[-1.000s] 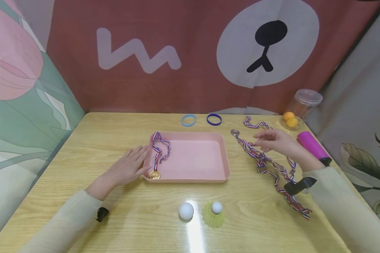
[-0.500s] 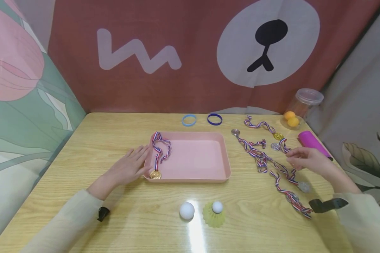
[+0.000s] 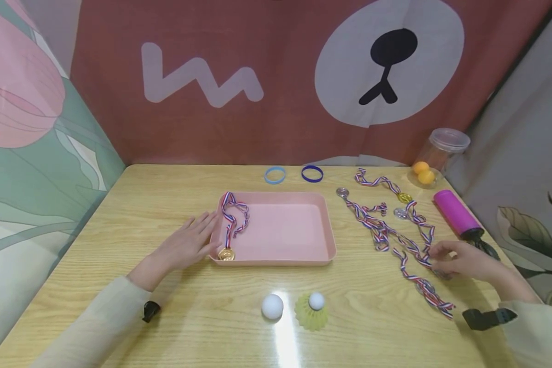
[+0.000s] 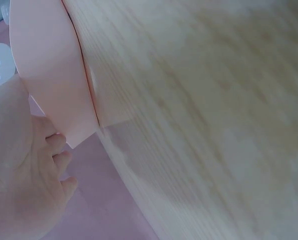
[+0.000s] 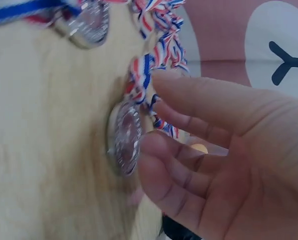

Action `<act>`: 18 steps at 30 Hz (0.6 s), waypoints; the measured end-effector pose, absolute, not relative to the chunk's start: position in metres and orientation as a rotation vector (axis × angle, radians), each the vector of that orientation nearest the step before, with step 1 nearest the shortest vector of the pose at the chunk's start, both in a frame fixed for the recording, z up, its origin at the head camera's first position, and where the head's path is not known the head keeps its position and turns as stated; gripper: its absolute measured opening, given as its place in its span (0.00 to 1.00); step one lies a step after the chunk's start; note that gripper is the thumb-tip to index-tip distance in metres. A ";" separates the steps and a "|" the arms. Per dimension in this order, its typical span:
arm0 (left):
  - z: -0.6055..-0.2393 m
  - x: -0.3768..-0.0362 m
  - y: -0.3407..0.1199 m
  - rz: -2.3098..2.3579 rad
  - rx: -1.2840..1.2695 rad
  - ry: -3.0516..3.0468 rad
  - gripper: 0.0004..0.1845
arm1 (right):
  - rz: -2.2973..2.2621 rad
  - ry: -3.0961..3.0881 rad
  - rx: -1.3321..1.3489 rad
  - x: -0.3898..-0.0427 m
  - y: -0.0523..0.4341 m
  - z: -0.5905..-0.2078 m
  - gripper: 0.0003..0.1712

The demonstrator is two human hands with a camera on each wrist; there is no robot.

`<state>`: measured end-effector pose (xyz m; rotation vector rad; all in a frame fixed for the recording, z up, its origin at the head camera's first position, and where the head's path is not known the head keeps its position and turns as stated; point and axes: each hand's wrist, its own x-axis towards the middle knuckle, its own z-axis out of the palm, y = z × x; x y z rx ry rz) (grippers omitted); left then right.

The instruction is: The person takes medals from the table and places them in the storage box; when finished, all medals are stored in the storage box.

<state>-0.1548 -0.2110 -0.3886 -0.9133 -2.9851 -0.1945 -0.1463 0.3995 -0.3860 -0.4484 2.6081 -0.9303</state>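
My left hand (image 3: 187, 245) lies with straight fingers along the left rim of a pink tray (image 3: 287, 230). Inside that tray, at its left end, is a gold medal (image 3: 226, 254) on a red, white and blue ribbon. On the right of the table my right hand (image 3: 464, 261) hovers by the end of a tangle of ribboned medals. The right wrist view shows a silver medal (image 5: 125, 137) right at its fingertips, the thumb near the ribbon (image 5: 140, 75) and apart from the fingers. Another silver medal (image 5: 89, 22) lies close by.
A magenta pump (image 3: 457, 212) and a clear jar (image 3: 441, 153) with orange balls stand at the right edge. Two wristbands, light blue (image 3: 275, 175) and dark blue (image 3: 312, 174), lie at the back. In front are a white ball (image 3: 272, 306) and a yellow-green fluted cup (image 3: 310, 319) bearing a smaller ball.
My right hand has moved right and toward me across the medals, from the back ribbons to the silver medal at the tangle's near end. My left hand stays at the tray.
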 end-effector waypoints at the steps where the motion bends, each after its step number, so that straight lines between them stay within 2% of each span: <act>1: -0.388 -0.154 -0.211 -0.196 -0.912 -2.988 0.34 | -0.909 2.608 -0.446 -0.146 0.400 -0.387 0.13; 11: -0.387 -0.154 -0.211 -0.209 -0.901 -3.012 0.35 | -0.710 2.668 -0.405 -0.143 0.402 -0.392 0.12; 18: -0.387 -0.154 -0.210 -0.212 -0.895 -3.020 0.35 | -0.779 2.599 -0.349 -0.144 0.401 -0.391 0.11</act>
